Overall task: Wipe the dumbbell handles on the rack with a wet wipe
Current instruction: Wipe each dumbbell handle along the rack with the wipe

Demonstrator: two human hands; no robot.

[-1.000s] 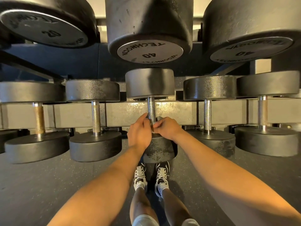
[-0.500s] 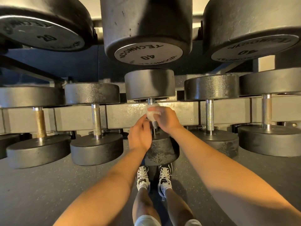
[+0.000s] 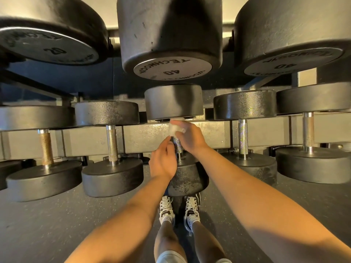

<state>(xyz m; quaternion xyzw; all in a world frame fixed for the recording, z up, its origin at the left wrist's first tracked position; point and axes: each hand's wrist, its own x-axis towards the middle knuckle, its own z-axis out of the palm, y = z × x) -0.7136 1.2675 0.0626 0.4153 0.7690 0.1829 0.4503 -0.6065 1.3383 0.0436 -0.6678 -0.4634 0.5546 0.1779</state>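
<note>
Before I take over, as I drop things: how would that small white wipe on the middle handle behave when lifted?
Probably floppy: the small white wipe bunches round the knurled steel handle in the right hand. Likely light; may snag on the knurling.

A dark, speckled rubber floor (image 3: pixel 57 224) fills the lower part of the view. Two black-and-white laced sneakers (image 3: pixel 166 207) stand on it side by side, just apart, with white socks (image 3: pixel 167 222) above them. Pale shorts (image 3: pixel 171 257) show at the bottom edge. A cream wall (image 3: pixel 112 12) shows at the top.
</note>
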